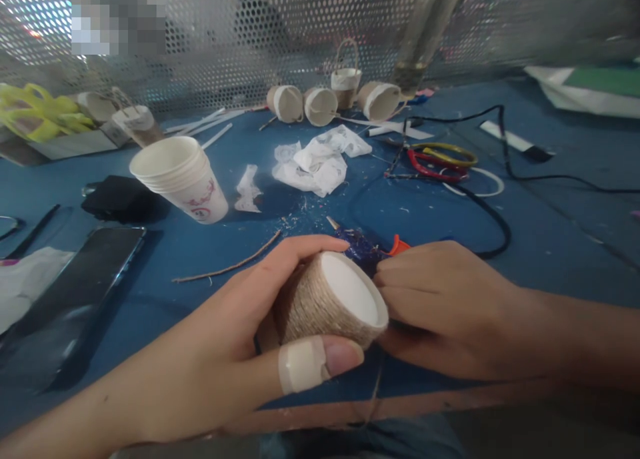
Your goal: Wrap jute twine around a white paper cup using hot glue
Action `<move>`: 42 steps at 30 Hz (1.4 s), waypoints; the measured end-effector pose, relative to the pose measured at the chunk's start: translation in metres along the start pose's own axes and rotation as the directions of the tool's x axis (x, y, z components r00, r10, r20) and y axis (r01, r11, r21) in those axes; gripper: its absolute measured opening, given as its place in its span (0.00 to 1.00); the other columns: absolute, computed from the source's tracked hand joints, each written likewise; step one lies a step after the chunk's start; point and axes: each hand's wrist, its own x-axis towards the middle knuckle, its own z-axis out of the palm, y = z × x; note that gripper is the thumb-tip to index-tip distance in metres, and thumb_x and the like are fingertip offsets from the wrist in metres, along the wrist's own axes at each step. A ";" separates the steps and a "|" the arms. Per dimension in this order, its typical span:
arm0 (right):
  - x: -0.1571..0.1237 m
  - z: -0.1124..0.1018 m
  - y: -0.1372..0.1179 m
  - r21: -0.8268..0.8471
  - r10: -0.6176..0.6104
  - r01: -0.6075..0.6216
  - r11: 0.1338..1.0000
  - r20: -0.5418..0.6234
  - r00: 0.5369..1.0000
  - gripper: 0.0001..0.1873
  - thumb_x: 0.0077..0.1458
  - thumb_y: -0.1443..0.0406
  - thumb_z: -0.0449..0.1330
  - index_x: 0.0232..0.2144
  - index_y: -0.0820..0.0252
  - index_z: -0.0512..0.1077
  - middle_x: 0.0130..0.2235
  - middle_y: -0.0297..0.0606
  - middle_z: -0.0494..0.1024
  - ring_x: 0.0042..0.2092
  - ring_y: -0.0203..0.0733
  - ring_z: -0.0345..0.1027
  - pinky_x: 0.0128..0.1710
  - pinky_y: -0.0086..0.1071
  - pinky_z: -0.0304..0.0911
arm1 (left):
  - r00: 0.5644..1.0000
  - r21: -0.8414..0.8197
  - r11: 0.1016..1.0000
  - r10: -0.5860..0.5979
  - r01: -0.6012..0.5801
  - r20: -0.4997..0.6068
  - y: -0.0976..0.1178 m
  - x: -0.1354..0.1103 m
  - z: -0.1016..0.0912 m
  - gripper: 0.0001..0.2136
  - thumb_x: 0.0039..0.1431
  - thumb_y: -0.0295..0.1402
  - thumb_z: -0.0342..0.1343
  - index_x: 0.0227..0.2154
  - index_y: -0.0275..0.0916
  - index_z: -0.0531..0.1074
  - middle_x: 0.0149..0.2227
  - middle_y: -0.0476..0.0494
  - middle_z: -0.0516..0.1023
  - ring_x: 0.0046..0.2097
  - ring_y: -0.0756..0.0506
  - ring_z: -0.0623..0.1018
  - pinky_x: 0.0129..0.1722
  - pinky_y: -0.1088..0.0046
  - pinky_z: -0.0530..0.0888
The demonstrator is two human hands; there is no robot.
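My left hand (250, 319), a bandage strip round its thumb, is closed about a paper cup wrapped in twine (315, 306). The cup is tilted, its white end facing right. Against that end, my right hand (445, 306) is closed in a fist; its fingertips are hidden, so what it grips cannot be made out. A loose strand of twine (375, 396) hangs below the cup and the right fingers. Just beyond both hands lies a blue glue gun (357, 242) with an orange trigger (399, 245), partly covered by the right hand. A short twine piece (235, 266) lies left of it.
Stacked paper cups (183, 179) lean at left, beside a black block (120, 198) and a phone (85, 299). Crumpled white paper (323, 159) lies mid-table. Several wrapped cups (320, 106) stand along the mesh screen (215, 52). Black cable (505, 226) and coloured rings (440, 162) lie right.
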 end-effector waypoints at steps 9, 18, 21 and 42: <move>-0.007 -0.004 0.003 0.002 0.077 -0.077 0.997 0.028 0.997 0.28 0.88 0.64 0.50 0.30 0.50 0.71 0.25 0.28 0.73 0.26 0.42 0.64 0.28 0.39 0.54 | 0.999 -0.081 0.996 -0.022 0.025 0.041 0.000 -0.007 -0.004 0.24 0.72 0.42 0.77 0.67 0.71 0.84 0.57 0.55 0.89 0.57 0.37 0.88 0.67 0.58 0.87; -0.006 -0.005 0.002 -0.011 0.086 -0.086 0.996 0.034 0.996 0.31 0.90 0.62 0.46 0.30 0.52 0.72 0.25 0.27 0.75 0.26 0.38 0.67 0.29 0.38 0.55 | 1.000 -0.094 0.996 0.008 -0.005 0.026 0.000 -0.007 -0.006 0.25 0.73 0.43 0.76 0.69 0.68 0.82 0.59 0.52 0.88 0.56 0.37 0.88 0.63 0.59 0.91; -0.006 -0.004 0.001 -0.031 0.076 -0.075 0.997 0.026 0.997 0.32 0.91 0.62 0.45 0.30 0.52 0.73 0.25 0.27 0.76 0.26 0.37 0.68 0.29 0.38 0.57 | 0.997 -0.073 0.995 0.063 -0.066 -0.040 -0.004 -0.005 -0.004 0.24 0.68 0.47 0.80 0.64 0.74 0.85 0.52 0.56 0.90 0.48 0.41 0.89 0.53 0.68 0.92; -0.003 -0.004 0.002 -0.074 0.027 -0.031 0.997 -0.055 0.998 0.29 0.92 0.63 0.42 0.36 0.51 0.72 0.25 0.24 0.78 0.25 0.34 0.69 0.28 0.36 0.60 | 0.998 -0.075 0.997 0.017 -0.022 -0.068 0.005 -0.011 -0.003 0.27 0.65 0.47 0.80 0.64 0.76 0.83 0.55 0.59 0.87 0.57 0.39 0.89 0.62 0.67 0.89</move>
